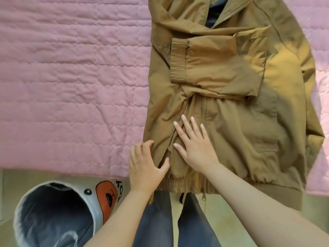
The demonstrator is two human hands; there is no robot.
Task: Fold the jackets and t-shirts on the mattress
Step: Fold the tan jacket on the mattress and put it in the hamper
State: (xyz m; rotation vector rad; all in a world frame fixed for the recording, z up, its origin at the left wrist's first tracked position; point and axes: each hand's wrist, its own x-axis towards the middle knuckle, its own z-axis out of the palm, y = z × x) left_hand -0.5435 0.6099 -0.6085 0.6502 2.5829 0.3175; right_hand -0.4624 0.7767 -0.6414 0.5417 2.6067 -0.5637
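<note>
Pink quilted mattress cover [67,82] filling the upper view, its near edge meeting a pale floor [222,220]. On the floor at lower left, a grey round fabric basket [53,214] with an orange cartoon print, interior dark. Spread front-up on the mattress, a tan-brown padded jacket with ribbed cuffs and hem [240,122]; one sleeve folded across the chest, ribbed cuff [179,59] pointing left, hem overhanging the near mattress edge. Left hand [146,168] curled over the jacket's left side edge near the hem, fingers pinching the fabric. Right hand [194,145] pressed flat just beside it, fingers spread, gripping nothing.
</note>
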